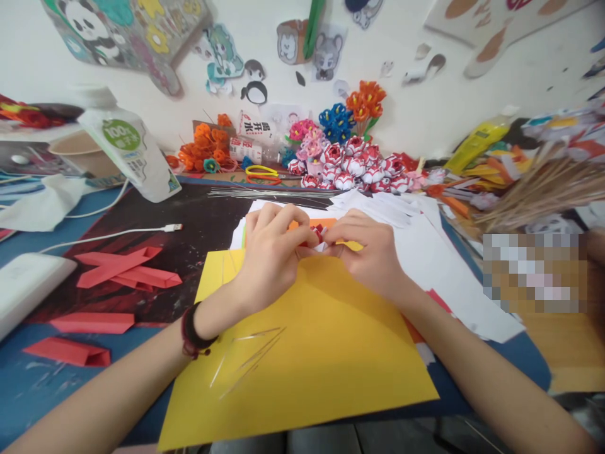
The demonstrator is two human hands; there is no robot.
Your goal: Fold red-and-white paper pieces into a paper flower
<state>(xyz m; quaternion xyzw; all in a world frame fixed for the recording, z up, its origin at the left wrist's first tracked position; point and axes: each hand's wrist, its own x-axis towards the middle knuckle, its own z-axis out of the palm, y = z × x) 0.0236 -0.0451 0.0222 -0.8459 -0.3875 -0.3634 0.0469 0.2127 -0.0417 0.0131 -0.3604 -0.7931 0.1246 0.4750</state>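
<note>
My left hand (274, 255) and my right hand (371, 252) meet above the far part of a yellow paper sheet (321, 334). Both pinch a small red-and-white folded paper piece (319, 234) between thumbs and forefingers. Much of that piece is hidden by my fingers, so its exact shape cannot be made out. Thin strips (255, 353) lie on the yellow sheet to the left, below my left wrist. Beyond my hands, an orange sheet (326, 222) and white paper (425, 265) show under and around the yellow one.
Folded red paper strips (127, 271) lie at left, near a white cable (108, 236) and a white power bank (28, 290). A white bottle (127, 145) stands tilted behind them. Along the wall are red-and-white paper flowers (359, 161), thin wires (269, 193) and brown sticks (534, 170).
</note>
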